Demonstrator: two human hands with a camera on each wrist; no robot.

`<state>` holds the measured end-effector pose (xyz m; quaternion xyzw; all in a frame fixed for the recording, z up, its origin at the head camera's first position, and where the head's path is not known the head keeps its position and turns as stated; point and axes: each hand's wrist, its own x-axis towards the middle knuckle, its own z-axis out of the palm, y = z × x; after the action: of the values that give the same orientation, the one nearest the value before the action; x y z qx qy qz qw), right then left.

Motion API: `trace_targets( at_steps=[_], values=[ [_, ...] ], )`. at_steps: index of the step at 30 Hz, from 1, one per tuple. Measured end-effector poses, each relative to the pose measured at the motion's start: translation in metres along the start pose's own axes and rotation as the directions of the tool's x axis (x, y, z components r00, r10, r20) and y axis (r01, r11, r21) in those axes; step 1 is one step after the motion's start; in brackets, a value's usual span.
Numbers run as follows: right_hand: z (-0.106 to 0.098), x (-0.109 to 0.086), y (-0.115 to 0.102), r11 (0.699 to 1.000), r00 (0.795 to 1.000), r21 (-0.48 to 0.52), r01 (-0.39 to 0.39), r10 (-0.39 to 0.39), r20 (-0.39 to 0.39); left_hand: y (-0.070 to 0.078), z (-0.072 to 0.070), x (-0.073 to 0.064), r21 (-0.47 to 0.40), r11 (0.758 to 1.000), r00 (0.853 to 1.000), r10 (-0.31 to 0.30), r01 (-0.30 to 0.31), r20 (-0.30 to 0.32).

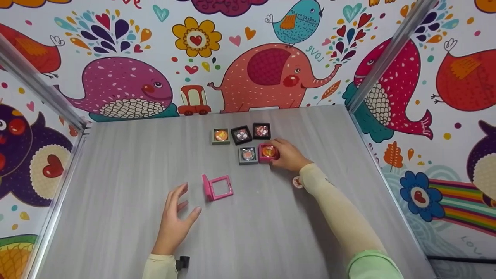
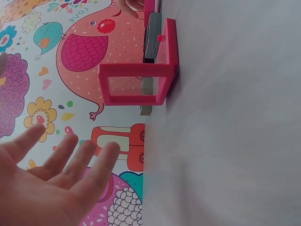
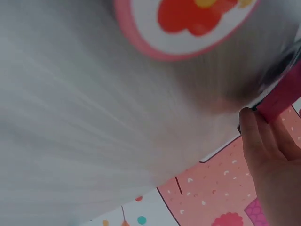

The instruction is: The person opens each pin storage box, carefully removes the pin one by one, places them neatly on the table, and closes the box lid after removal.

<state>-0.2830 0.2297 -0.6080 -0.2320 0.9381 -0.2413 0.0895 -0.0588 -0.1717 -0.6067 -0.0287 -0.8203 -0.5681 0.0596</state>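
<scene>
My right hand (image 1: 288,155) pinches a small pink square box (image 1: 266,158) with a round orange piece inside, at the right of a cluster of similar boxes. In the right wrist view, its fingers lie along the side of the pink box (image 3: 282,96). My left hand (image 1: 176,221) is held with fingers spread and nothing in it, left of a pink hinged square frame (image 1: 209,188). That frame stands unfolded on the table, one panel flat and one raised, as the left wrist view also shows with the pink frame (image 2: 136,70) beyond the fingers.
A grey box (image 1: 248,162) sits beside the pink one. Behind stand an olive box (image 1: 221,142) and two black boxes (image 1: 241,135), (image 1: 262,131). A round flower-printed disc (image 1: 297,182) lies by the right wrist. Patterned walls enclose the grey table (image 1: 135,162).
</scene>
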Motion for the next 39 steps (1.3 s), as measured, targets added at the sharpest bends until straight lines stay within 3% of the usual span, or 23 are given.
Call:
trace_targets(
  at_steps=[6,10,15,21,29,39],
  values=[
    [-0.015,-0.015,-0.020,1.000,0.999,-0.013,0.008,-0.008,-0.040,0.000,-0.001,0.000,-0.006,1.000,1.000,0.013,-0.013,-0.007],
    [-0.027,-0.037,-0.043,0.995,0.993,-0.039,0.094,-0.097,-0.062,0.000,-0.001,-0.001,-0.012,1.000,1.000,0.007,-0.007,-0.003],
    [-0.037,-0.070,-0.074,0.982,0.980,-0.003,0.189,-0.189,-0.063,0.001,0.002,-0.002,-0.009,1.000,1.000,0.014,-0.014,-0.006],
    [-0.037,-0.096,-0.100,0.943,0.941,-0.045,0.329,-0.331,-0.069,0.002,0.009,-0.003,-0.014,1.000,1.000,0.019,-0.019,0.019],
    [-0.036,-0.115,-0.121,0.893,0.895,-0.126,0.433,-0.442,-0.061,0.005,0.011,-0.002,-0.030,0.999,1.000,0.013,-0.012,0.023],
    [-0.036,-0.125,-0.142,0.872,0.870,-0.101,0.479,-0.487,-0.075,0.019,0.014,0.004,-0.033,0.992,0.991,0.123,-0.125,-0.054]
  ],
)
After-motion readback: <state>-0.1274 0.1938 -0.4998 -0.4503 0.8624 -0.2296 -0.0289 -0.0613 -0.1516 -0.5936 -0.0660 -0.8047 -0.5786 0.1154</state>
